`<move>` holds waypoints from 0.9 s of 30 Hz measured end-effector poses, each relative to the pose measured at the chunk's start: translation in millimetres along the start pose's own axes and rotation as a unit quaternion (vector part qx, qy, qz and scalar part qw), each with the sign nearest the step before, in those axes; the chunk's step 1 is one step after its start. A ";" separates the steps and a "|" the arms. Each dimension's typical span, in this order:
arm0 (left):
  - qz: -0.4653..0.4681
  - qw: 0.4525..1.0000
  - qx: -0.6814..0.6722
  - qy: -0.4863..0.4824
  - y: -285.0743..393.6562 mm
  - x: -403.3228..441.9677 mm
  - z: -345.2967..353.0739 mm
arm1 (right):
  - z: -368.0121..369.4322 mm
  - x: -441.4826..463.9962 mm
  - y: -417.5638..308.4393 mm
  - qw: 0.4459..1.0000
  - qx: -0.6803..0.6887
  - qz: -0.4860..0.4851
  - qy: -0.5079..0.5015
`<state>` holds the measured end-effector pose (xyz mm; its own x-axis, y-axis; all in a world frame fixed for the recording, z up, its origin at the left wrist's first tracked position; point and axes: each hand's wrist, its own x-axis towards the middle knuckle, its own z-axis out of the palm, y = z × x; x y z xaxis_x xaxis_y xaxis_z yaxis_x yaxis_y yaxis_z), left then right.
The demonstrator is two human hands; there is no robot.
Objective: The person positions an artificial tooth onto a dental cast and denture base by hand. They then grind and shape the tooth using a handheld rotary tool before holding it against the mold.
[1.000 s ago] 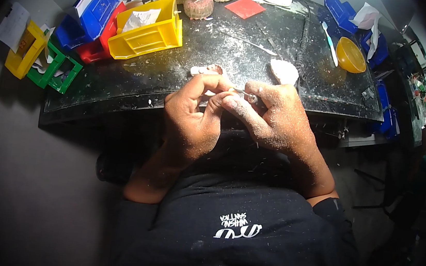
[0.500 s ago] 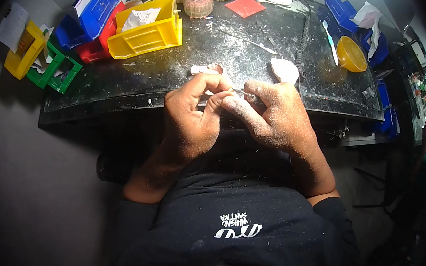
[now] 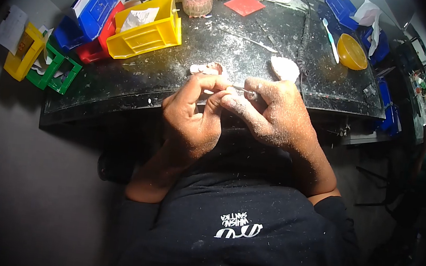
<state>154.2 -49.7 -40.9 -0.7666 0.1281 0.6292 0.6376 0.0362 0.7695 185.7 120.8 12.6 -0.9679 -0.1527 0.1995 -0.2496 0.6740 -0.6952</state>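
My left hand [image 3: 192,112] is closed, thumb and index finger pinched at something small that the fingers mostly hide. My right hand [image 3: 282,117], dusted with white powder, is curled round a slim metal tool [image 3: 248,92] whose thin shaft points at the left fingertips. The fingertips of both hands meet over the bench's front edge. Just beyond the left hand lies a small white and pinkish piece [image 3: 206,69], partly hidden by the fingers. A white plaster-like cast [image 3: 284,69] rests behind the right hand.
The dusty black bench [image 3: 151,74] carries a yellow bin [image 3: 145,40] with paper, a knife-like tool [image 3: 253,43], a red square [image 3: 244,5], a coiled cord [image 3: 304,39], a toothbrush [image 3: 330,41] and an orange bowl [image 3: 352,52]. Blue bins [image 3: 341,10] stand at right.
Both hands stay together at nearly the same spot. The right fingers have shifted slightly, and more of the metal tool shows between the hands.
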 end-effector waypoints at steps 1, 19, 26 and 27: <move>0.009 1.000 0.000 0.007 -1.1 -0.4 0.5 | 0.8 1.0 1.2 1.000 0.003 -0.003 -0.001; 0.221 0.967 0.128 0.014 -6.5 10.3 -3.3 | 3.2 -0.3 2.1 1.000 0.015 -0.024 0.003; 0.145 0.986 0.084 -0.012 -8.6 7.2 -4.0 | 2.6 0.8 3.6 0.999 -0.015 -0.034 0.009; 0.145 0.986 0.084 -0.011 -7.6 6.6 -3.2 | 2.0 1.3 3.1 0.999 -0.016 -0.035 0.009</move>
<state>144.0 -52.4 -42.2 -0.5491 0.1794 0.8163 0.8350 0.1585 0.5269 183.7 121.2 9.4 -0.9475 -0.1869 0.2594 -0.3150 0.6845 -0.6575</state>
